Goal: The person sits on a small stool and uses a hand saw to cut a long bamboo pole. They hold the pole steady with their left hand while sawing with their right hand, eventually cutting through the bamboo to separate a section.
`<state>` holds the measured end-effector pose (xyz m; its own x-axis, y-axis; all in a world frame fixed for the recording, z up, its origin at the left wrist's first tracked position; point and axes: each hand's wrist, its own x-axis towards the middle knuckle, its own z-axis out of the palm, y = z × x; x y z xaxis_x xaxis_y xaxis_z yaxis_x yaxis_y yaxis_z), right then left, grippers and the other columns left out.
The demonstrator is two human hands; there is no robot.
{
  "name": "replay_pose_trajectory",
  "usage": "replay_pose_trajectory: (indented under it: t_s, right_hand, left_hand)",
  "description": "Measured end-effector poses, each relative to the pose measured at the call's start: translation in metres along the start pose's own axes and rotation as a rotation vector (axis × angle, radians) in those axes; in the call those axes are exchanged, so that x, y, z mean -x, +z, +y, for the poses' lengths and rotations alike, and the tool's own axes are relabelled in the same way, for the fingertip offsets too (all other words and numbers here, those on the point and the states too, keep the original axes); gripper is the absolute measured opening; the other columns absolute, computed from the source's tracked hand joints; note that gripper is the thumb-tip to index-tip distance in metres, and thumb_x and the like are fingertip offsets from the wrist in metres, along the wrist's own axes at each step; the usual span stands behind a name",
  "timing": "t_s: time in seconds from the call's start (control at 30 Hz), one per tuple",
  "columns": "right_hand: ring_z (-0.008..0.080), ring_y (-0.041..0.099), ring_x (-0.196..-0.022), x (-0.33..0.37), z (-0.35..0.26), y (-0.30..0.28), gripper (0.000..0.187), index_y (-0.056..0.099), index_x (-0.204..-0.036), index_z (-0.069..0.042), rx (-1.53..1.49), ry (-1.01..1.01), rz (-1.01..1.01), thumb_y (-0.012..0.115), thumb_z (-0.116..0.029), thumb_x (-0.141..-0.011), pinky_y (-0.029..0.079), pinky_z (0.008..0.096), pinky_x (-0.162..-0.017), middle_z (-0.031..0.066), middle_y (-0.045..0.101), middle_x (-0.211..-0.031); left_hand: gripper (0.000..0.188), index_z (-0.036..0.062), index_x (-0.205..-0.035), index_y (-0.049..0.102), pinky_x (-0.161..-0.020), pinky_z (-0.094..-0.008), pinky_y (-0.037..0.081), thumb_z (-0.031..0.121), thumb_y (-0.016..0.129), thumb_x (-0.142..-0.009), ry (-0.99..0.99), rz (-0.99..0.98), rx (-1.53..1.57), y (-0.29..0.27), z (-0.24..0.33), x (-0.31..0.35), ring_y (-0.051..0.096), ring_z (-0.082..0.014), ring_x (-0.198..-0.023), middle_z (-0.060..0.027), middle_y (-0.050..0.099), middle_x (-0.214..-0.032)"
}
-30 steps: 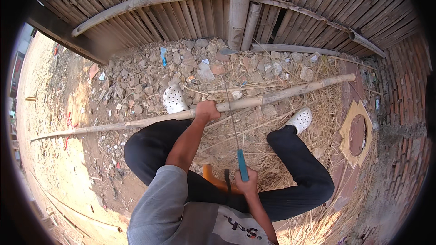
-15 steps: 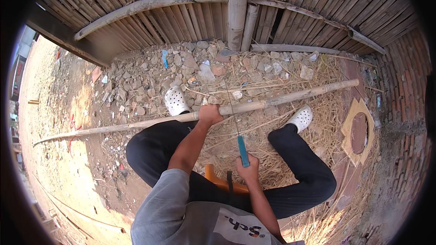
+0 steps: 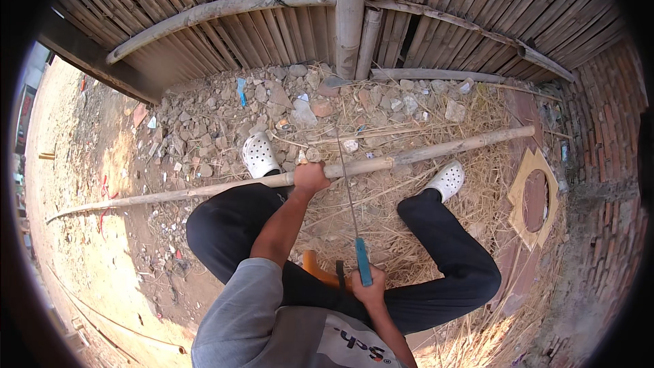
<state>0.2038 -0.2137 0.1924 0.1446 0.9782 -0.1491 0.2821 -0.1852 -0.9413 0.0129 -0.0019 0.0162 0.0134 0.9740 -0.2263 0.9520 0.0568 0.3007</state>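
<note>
A long bamboo pole (image 3: 449,146) runs across the view in front of me, its thin end far to the left, resting by my left knee. My left hand (image 3: 311,177) is wrapped round it near the middle. In my right hand (image 3: 369,286) is the teal handle of a hand saw (image 3: 363,259), held close to my lap. The narrow blade points away from me and crosses the pole just right of my left hand. Whether its teeth have cut into the bamboo is too small to tell.
Under my lap shows an orange seat-like object (image 3: 320,271) with a dark strap. Rubble (image 3: 204,126) and dry straw (image 3: 381,225) cover the ground. A bamboo-slat wall (image 3: 300,34) stands ahead, a brick wall (image 3: 610,143) at right. Near it lies a wooden board with an oval hole (image 3: 516,197).
My right hand has drawn the saw back toward my body, so more of the blade shows on my side of the pole. My left hand keeps its grip.
</note>
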Motion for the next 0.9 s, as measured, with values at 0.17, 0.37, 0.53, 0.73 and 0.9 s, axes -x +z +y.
replay_pose_trajectory:
  t_s: [0.17, 0.37, 0.53, 0.73, 0.9]
  right_hand:
    - [0.0048, 0.044, -0.052, -0.070, 0.016, 0.036, 0.019, 0.052, -0.063, -0.002, -0.049, 0.160, -0.068, 0.059, -0.007, -0.080, 0.038, 0.0266, -0.048, -0.0024, 0.045, -0.053]
    - [0.0059, 0.044, -0.050, 0.000, 0.046, 0.017, 0.018, 0.054, -0.065, -0.001, 0.005, 0.061, -0.110, 0.060, -0.009, -0.080, 0.039, 0.0276, -0.048, -0.0008, 0.046, -0.052]
    - [0.0115, 0.054, -0.050, -0.019, 0.032, 0.011, 0.014, 0.058, -0.070, -0.001, 0.129, 0.137, -0.161, 0.061, -0.010, -0.079, 0.044, 0.0312, -0.050, 0.0066, 0.053, -0.055]
    - [0.0057, 0.046, -0.049, 0.021, -0.011, -0.016, 0.015, 0.056, -0.066, -0.001, 0.071, 0.092, -0.102, 0.061, -0.006, -0.079, 0.040, 0.0273, -0.047, 0.0004, 0.047, -0.051]
    - [0.0050, 0.047, -0.051, 0.017, 0.004, 0.001, 0.014, 0.057, -0.069, 0.000, 0.058, 0.071, -0.204, 0.063, -0.006, -0.079, 0.042, 0.0265, -0.049, -0.0001, 0.048, -0.053]
  left_hand:
    - [0.036, 0.0146, -0.094, 0.072, -0.070, -0.0434, 0.055, 0.038, 0.067, -0.067, -0.010, -0.045, -0.026, -0.003, -0.001, 0.003, 0.070, -0.0325, -0.076, -0.0132, 0.071, -0.081]
    - [0.035, 0.0150, -0.097, 0.072, -0.075, -0.0436, 0.056, 0.033, 0.064, -0.068, -0.043, -0.090, -0.008, -0.009, 0.005, -0.002, 0.070, -0.0319, -0.081, -0.0130, 0.072, -0.086]
    - [0.038, 0.0154, -0.102, 0.072, -0.077, -0.0419, 0.055, 0.031, 0.063, -0.068, -0.057, -0.166, -0.017, -0.025, 0.004, -0.010, 0.070, -0.0305, -0.087, -0.0135, 0.072, -0.092]
    - [0.039, 0.0169, -0.103, 0.072, -0.079, -0.0413, 0.055, 0.030, 0.063, -0.068, -0.024, -0.140, -0.018, -0.020, -0.001, -0.012, 0.070, -0.0301, -0.088, -0.0130, 0.072, -0.094]
    - [0.038, 0.0170, -0.101, 0.072, -0.080, -0.0412, 0.055, 0.031, 0.063, -0.067, -0.071, -0.174, -0.012, -0.022, 0.004, -0.019, 0.070, -0.0305, -0.088, -0.0124, 0.072, -0.095]
